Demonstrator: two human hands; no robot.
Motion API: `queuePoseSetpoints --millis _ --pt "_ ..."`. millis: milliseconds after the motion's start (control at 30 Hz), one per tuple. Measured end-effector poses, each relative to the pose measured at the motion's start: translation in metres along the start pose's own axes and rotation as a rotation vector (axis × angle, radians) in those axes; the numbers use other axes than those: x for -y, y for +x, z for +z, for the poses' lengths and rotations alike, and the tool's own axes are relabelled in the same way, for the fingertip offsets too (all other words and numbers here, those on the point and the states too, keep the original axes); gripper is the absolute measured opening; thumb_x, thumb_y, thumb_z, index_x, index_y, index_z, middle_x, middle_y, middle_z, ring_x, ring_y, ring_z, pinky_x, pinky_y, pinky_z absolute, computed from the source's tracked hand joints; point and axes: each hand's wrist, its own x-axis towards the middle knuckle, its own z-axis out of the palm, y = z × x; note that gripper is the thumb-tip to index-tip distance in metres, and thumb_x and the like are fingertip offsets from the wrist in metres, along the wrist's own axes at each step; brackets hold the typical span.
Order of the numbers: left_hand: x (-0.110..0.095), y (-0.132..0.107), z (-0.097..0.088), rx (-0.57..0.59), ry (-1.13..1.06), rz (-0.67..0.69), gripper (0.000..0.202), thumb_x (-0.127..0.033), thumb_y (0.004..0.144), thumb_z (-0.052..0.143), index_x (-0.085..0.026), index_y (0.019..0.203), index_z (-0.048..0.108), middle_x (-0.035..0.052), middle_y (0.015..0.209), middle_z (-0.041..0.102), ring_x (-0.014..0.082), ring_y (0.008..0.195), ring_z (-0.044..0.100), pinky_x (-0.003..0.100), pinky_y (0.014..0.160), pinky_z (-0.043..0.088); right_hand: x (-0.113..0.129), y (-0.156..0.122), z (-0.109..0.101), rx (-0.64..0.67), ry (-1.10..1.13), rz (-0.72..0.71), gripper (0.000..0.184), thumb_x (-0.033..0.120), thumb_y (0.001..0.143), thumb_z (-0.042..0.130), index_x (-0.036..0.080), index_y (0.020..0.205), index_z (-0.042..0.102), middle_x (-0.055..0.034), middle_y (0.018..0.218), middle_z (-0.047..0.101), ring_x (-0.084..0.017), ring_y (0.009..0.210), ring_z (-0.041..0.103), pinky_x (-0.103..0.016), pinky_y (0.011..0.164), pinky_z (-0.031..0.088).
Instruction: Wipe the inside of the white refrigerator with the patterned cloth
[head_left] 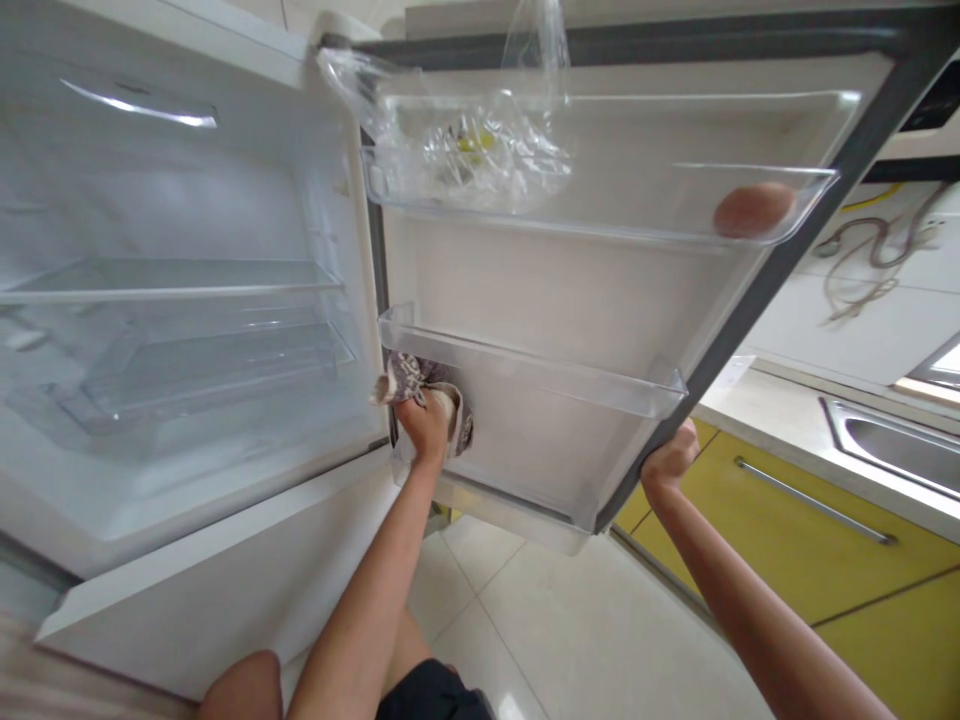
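Observation:
My left hand is closed around a patterned brown and white cloth, pressed near the hinge side of the open fridge door. The cloth lies by the lower clear door shelf, and part of it is hidden by my hand. With my right hand I grip the grey outer edge of the door near its bottom corner. A clear plastic bag with something yellow-green inside sits in the upper door shelf. A brownish round item rests at that shelf's right end.
The fridge interior at left has a glass shelf and a clear drawer. At right stand yellow cabinets under a counter with a metal sink. Cables hang on the wall. Tiled floor lies below.

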Motion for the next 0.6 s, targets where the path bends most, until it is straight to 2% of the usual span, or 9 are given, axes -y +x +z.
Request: queuePoseSetpoints --millis 100,200,333,433,533,600 --pt "0.000 -0.025 0.011 0.110 0.008 0.054 0.037 -0.009 0.089 0.043 -0.014 0.118 0.066 0.0164 0.122 0.071 0.0253 0.137 0.053 0.047 0.124 0.031 0.002 -0.001 0.000 0.001 0.001 -0.005 0.043 0.061 0.088 0.038 0.024 0.065 0.039 0.0040 0.065 0.035 -0.014 0.063 0.032 -0.029 0.057 0.029" --pt "-0.005 -0.063 0.026 0.246 0.000 0.093 0.036 -0.009 0.089 0.045 -0.017 0.118 0.065 0.0155 0.123 0.071 0.0247 0.136 0.054 0.049 0.124 0.031 0.004 -0.001 0.001 -0.006 -0.010 -0.004 0.046 0.064 0.088 0.037 0.024 0.065 0.039 0.0039 0.066 0.035 -0.014 0.064 0.032 -0.029 0.058 0.031" --pt "-0.016 -0.123 0.044 0.425 -0.077 0.166 0.042 -0.011 0.088 0.052 -0.016 0.128 0.059 0.0176 0.139 0.060 0.0242 0.137 0.052 0.045 0.122 0.036 0.005 0.000 0.002 -0.003 -0.025 -0.002 0.046 0.064 0.086 0.036 0.024 0.065 0.040 0.0033 0.065 0.035 -0.015 0.065 0.033 -0.029 0.059 0.032" --pt "-0.028 -0.160 0.055 0.557 -0.167 0.279 0.043 -0.012 0.088 0.052 -0.018 0.129 0.060 0.0151 0.140 0.058 0.0238 0.137 0.050 0.042 0.121 0.038 0.004 0.000 0.001 0.007 -0.036 -0.005 0.045 0.064 0.085 0.036 0.024 0.065 0.042 0.0027 0.066 0.039 -0.015 0.066 0.035 -0.029 0.061 0.034" --pt "-0.041 -0.180 0.061 0.744 -0.194 0.370 0.041 -0.014 0.086 0.057 -0.021 0.125 0.064 0.0119 0.136 0.060 0.0247 0.132 0.052 0.042 0.119 0.043 0.003 0.000 0.002 0.018 -0.039 -0.004 0.047 0.066 0.085 0.034 0.024 0.068 0.045 0.0026 0.066 0.041 -0.016 0.067 0.037 -0.030 0.063 0.036" --pt "-0.048 -0.186 0.063 0.815 -0.174 0.397 0.041 -0.017 0.085 0.062 -0.023 0.125 0.066 0.0111 0.139 0.058 0.0265 0.131 0.051 0.045 0.118 0.044 0.003 0.001 0.003 0.025 -0.036 0.001 0.047 0.067 0.086 0.033 0.024 0.068 0.045 0.0031 0.066 0.040 -0.016 0.067 0.038 -0.030 0.064 0.037"
